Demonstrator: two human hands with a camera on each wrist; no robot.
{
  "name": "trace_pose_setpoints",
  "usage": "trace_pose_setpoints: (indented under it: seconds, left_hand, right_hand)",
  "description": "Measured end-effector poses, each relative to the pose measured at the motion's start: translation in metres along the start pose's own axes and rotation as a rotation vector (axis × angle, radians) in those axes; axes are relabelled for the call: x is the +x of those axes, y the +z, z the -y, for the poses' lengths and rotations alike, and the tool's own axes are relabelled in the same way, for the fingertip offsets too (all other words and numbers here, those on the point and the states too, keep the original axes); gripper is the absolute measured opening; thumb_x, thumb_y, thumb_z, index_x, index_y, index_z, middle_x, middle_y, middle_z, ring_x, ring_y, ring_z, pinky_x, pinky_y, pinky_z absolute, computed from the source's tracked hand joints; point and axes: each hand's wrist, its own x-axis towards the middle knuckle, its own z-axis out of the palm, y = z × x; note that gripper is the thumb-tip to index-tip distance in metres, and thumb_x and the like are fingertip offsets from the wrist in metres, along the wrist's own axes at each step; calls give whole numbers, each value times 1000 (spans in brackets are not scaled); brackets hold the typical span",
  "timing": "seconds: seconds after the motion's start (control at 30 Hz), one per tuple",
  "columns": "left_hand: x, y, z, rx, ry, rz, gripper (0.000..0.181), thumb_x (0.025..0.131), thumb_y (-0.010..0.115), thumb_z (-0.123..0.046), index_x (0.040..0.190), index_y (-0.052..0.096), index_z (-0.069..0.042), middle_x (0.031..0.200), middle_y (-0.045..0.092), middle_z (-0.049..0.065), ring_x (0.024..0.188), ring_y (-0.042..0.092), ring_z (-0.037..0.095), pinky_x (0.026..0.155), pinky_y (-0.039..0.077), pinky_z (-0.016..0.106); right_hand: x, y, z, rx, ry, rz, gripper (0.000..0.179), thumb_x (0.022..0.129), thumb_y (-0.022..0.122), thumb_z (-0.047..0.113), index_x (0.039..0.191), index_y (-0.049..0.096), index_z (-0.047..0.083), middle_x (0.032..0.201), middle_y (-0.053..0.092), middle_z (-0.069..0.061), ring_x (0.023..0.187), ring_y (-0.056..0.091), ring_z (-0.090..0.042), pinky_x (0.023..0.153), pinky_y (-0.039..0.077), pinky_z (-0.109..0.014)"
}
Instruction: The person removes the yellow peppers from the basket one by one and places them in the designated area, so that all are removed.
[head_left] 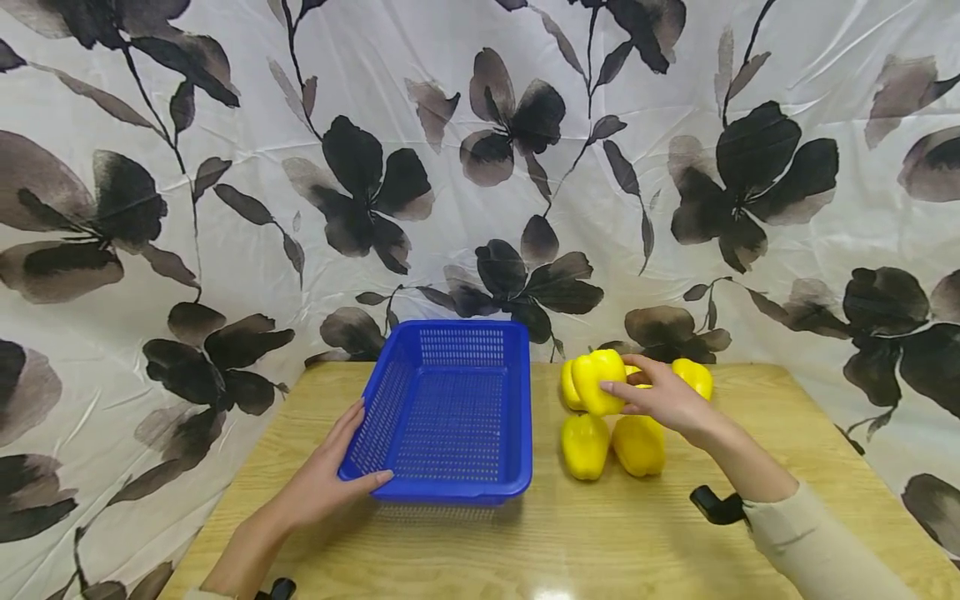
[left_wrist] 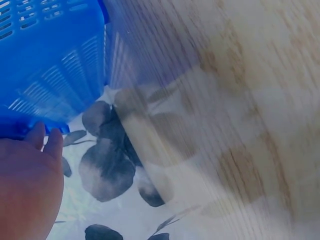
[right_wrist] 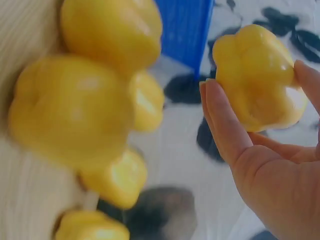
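Observation:
My right hand (head_left: 663, 400) holds a yellow bell pepper (head_left: 599, 382) between thumb and fingers, raised over the other peppers. In the right wrist view the same pepper (right_wrist: 257, 77) sits among the fingertips, with the cloth behind it. A blue plastic basket (head_left: 522, 417) with slotted walls stands left of the peppers; its visible floor is bare. At its near left corner, my left hand (head_left: 321, 483) grips it, the thumb over the near rim and the fingers along the left side. The left wrist view has the fingers right at the rim of the basket (left_wrist: 50, 75).
Several more yellow bell peppers lie on the wooden table, among them two in front, one pepper (head_left: 585, 447) and another pepper (head_left: 639, 446). One pepper (head_left: 692, 379) lies behind the right hand. A flower-printed cloth (head_left: 450, 208) hangs behind the table (head_left: 600, 533).

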Motion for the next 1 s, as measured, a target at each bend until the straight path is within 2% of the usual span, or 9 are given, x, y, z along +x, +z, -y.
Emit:
trace_pose_setpoints:
  seconds: [0.23, 0.43, 0.7, 0.83, 0.93, 1.0]
  left_hand:
    - [-4, -1, 0, 5, 22, 9, 106, 88, 78, -47, 165, 15, -10, 172, 9, 9, 152, 17, 48, 112, 24, 75]
    - [-4, -3, -2, 10, 7, 23, 107, 89, 76, -50, 165, 13, -9, 172, 7, 8, 152, 16, 48, 111, 24, 76]
    - [-2, -3, -1, 23, 14, 27, 107, 89, 76, -50, 165, 13, -10, 172, 8, 9, 152, 17, 48, 112, 25, 75]
    - [0, -5, 0, 23, 14, 25, 107, 89, 77, -49, 165, 13, -11, 172, 8, 9, 152, 17, 48, 111, 25, 75]
    - [2, -5, 0, 18, 22, 27, 107, 88, 77, -49, 165, 12, -11, 171, 8, 11, 152, 17, 49, 111, 26, 75]
    - [3, -5, 1, 5, 27, 33, 107, 89, 77, -48, 165, 12, -11, 171, 8, 12, 152, 17, 48, 111, 26, 75]
  right_hand:
    - [-28, -39, -32, 0, 43, -8, 88, 103, 62, 39, 157, 14, -12, 149, 38, -42, 122, 62, -39, 97, 56, -44]
    - [-42, -60, -64, -26, 95, -17, 87, 106, 56, 37, 154, 11, -18, 149, 32, -47, 119, 63, -39, 93, 58, -42]
    - [-52, -70, -107, -28, 195, -10, 83, 107, 54, 36, 151, 15, -22, 134, 50, -42, 103, 68, -28, 87, 60, -40]
    - [-52, -67, -125, 35, 250, 27, 84, 107, 53, 37, 149, 13, -25, 138, 45, -44, 109, 67, -28, 88, 60, -39]
    - [-52, -67, -133, 68, 272, 49, 87, 108, 51, 39, 149, 10, -26, 144, 36, -46, 116, 63, -29, 89, 60, -39]
    - [-52, -68, -135, 71, 288, 51, 87, 108, 50, 40, 149, 11, -26, 145, 35, -45, 115, 60, -28, 88, 60, -37]
